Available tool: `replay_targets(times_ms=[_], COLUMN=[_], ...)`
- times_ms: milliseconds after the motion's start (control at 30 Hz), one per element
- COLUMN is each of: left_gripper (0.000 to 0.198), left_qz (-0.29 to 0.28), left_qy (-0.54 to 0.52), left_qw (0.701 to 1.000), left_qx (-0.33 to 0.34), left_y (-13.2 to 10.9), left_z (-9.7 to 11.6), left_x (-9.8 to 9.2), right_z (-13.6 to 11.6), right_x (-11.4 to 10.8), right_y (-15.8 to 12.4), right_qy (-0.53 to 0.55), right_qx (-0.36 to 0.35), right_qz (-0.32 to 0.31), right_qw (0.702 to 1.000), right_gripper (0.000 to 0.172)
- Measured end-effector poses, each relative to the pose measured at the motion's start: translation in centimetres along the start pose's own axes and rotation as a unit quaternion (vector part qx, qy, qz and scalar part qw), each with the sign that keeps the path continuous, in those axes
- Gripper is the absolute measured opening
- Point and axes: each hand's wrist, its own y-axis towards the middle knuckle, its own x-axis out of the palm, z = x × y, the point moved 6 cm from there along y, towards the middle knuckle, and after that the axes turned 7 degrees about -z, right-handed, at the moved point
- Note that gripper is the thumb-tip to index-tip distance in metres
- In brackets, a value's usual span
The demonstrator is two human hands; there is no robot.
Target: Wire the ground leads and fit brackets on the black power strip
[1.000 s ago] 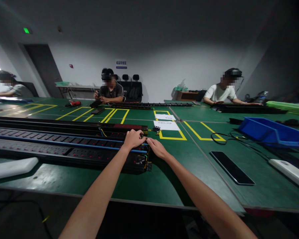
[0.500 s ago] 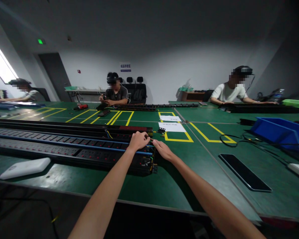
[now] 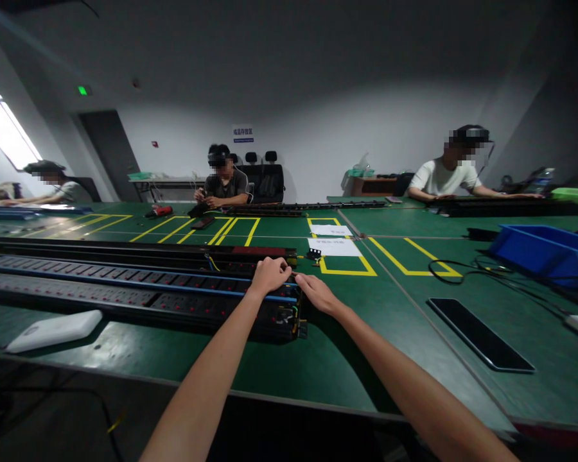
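Long black power strips with rows of sockets [image 3: 192,308] lie side by side on the green table, their right ends near me. My left hand [image 3: 271,274] rests over the end of one of the rear strips, its fingers curled and pinched together. Just right of it, my right hand [image 3: 315,292] reaches the same end with thumb and fingers together. A small dark piece shows between the fingertips of both hands, too small to name. Below the hands, the nearest strip's open end [image 3: 286,317] shows wires inside. A small black bracket [image 3: 313,254] lies beyond.
A smartphone [image 3: 479,333] lies to the right, near a blue bin [image 3: 534,253] and black cables [image 3: 443,266]. White paper sheets [image 3: 334,247] lie ahead among yellow tape outlines. A white device [image 3: 55,330] sits front left. Three people work around the table; a red tool [image 3: 161,210] lies at the back.
The view has shifted slightly, so everything sits a little to the right. Both hands stay at the strip's end with nearly the same grip.
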Motion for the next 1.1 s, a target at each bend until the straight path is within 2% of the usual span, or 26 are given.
replay_targets(times_ms=[533,800,1100], left_gripper=[0.028,0.03,0.032], left_qz=[-0.018,-0.021,-0.022], left_qy=[0.017,0.022,0.024], left_qw=[1.0,0.999,0.999], left_qx=[-0.009,-0.009,-0.009], left_y=[-0.2,-0.1,-0.1], left_z=[0.5,0.5,0.6], left_x=[-0.6,-0.5,-0.6], right_z=[-0.8,-1.4,-1.4], right_x=[-0.4,-0.6,-0.7], right_y=[-0.2,-0.3,-0.3], right_qy=[-0.005,-0.002,-0.008], right_qx=[-0.012,-0.027,-0.013], right_qz=[0.008,0.002,0.001], right_qw=[1.0,1.0,1.0], right_gripper=[0.058,0.058,0.059])
